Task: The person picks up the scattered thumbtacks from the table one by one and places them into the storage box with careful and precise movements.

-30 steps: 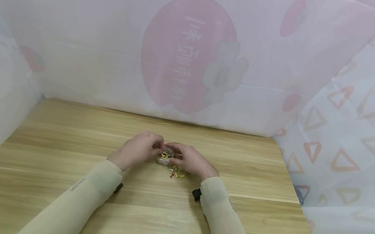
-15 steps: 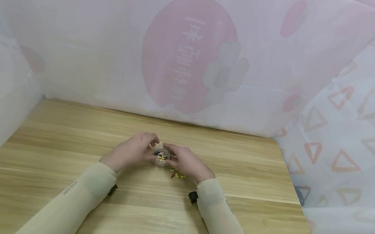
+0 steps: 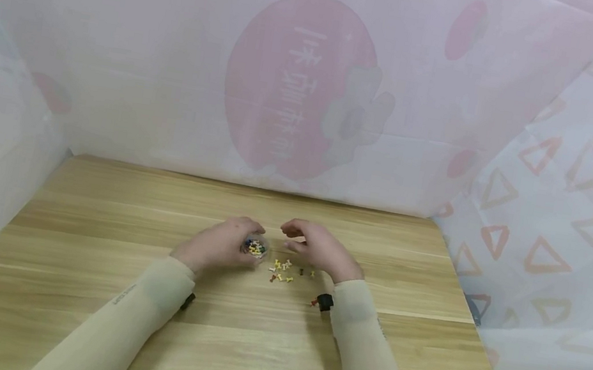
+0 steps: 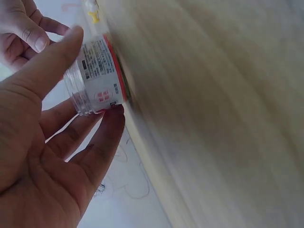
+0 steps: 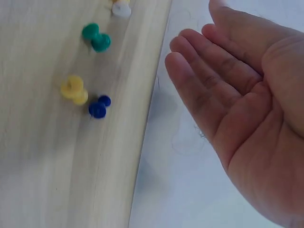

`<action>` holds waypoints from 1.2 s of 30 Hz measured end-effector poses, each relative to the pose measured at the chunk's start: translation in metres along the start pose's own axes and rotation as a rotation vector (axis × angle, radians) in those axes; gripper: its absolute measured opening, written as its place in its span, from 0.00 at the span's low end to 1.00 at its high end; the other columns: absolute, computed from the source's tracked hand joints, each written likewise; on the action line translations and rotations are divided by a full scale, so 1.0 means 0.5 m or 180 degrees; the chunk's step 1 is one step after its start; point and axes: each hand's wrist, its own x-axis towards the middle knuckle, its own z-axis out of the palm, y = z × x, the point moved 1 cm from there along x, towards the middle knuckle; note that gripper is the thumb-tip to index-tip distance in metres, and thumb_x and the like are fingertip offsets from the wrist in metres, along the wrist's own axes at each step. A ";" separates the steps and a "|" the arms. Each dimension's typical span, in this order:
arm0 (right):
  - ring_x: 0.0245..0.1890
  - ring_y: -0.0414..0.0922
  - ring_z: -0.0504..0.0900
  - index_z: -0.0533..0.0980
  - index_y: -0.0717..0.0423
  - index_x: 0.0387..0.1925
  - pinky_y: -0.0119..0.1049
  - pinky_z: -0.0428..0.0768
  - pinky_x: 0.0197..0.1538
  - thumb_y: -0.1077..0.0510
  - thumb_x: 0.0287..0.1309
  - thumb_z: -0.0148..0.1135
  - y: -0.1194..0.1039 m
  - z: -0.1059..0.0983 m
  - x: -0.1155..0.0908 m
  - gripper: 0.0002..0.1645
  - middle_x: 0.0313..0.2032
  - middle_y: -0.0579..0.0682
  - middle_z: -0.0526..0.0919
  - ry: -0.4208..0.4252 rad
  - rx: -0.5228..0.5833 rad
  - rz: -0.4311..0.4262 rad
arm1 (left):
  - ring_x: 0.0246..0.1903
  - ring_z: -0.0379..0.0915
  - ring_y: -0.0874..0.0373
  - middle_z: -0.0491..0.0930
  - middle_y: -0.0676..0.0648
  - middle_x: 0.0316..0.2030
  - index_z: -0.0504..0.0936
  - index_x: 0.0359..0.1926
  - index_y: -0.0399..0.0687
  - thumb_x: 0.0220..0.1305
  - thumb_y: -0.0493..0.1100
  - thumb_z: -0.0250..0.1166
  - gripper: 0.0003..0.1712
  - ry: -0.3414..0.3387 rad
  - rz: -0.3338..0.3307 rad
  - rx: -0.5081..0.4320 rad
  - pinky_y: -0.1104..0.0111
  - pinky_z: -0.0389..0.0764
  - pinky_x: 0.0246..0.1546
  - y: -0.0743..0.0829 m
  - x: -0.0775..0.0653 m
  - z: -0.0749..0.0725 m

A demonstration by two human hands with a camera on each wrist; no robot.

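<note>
A small clear plastic jar [image 4: 97, 76] with a printed label and red band stands on the table. Colourful push pins [image 3: 255, 248] show through its uncovered mouth in the head view. My left hand [image 3: 226, 244] holds the jar from the left, thumb on one side and fingers on the other. To the jar's right, my right hand [image 3: 320, 248] is lifted off the table with relaxed fingers and nothing in them. Loose push pins lie beneath and in front of it, among them a green pin [image 5: 96, 38], a yellow pin [image 5: 74, 89] and a blue pin [image 5: 99, 107].
The wood-grain table [image 3: 225, 342] is enclosed by printed cloth at the back [image 3: 176, 62] and on both sides. A red push pin [image 3: 314, 303] lies beside the right wrist's black camera [image 3: 325, 302], apart from the main scatter.
My right hand has let go of the jar and moved right. More loose pins now show on the table. The left hand, loosely beside the jar half a second ago, now holds it.
</note>
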 end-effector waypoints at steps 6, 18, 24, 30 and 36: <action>0.55 0.43 0.81 0.79 0.56 0.61 0.42 0.78 0.61 0.56 0.70 0.65 0.015 -0.016 -0.010 0.21 0.54 0.48 0.85 0.0073 -0.0227 0.0101 | 0.58 0.76 0.45 0.81 0.40 0.56 0.80 0.60 0.38 0.55 0.49 0.80 0.35 -0.0006 -0.0091 0.0006 0.52 0.73 0.66 0.007 0.006 0.004; 0.34 0.41 0.79 0.84 0.54 0.45 0.38 0.81 0.41 0.64 0.66 0.66 0.038 -0.038 -0.043 0.08 0.37 0.46 0.85 -0.0114 -0.0695 0.0439 | 0.54 0.79 0.47 0.83 0.42 0.54 0.82 0.58 0.41 0.50 0.50 0.83 0.36 -0.0024 -0.0469 -0.0116 0.50 0.77 0.62 0.013 0.006 0.000; 0.29 0.41 0.76 0.83 0.51 0.37 0.36 0.78 0.34 0.66 0.62 0.68 0.042 -0.044 -0.050 0.06 0.29 0.44 0.82 -0.0320 -0.0905 0.0490 | 0.53 0.79 0.47 0.84 0.43 0.53 0.82 0.58 0.42 0.49 0.49 0.83 0.36 -0.0029 -0.0526 -0.0144 0.51 0.77 0.61 0.011 0.006 0.000; 0.30 0.40 0.77 0.82 0.51 0.35 0.36 0.78 0.36 0.61 0.60 0.73 0.038 -0.041 -0.045 0.05 0.29 0.43 0.82 -0.0441 -0.1077 0.0348 | 0.55 0.78 0.47 0.83 0.43 0.54 0.81 0.59 0.42 0.49 0.49 0.83 0.37 -0.0029 -0.0644 -0.0183 0.51 0.76 0.62 0.017 0.005 0.000; 0.32 0.41 0.77 0.82 0.54 0.35 0.38 0.79 0.38 0.61 0.58 0.75 0.024 -0.034 -0.037 0.07 0.31 0.45 0.84 -0.0531 -0.1174 0.0301 | 0.57 0.77 0.46 0.82 0.43 0.57 0.81 0.60 0.43 0.49 0.48 0.83 0.37 0.0040 -0.0758 -0.0217 0.50 0.75 0.64 0.025 0.001 0.004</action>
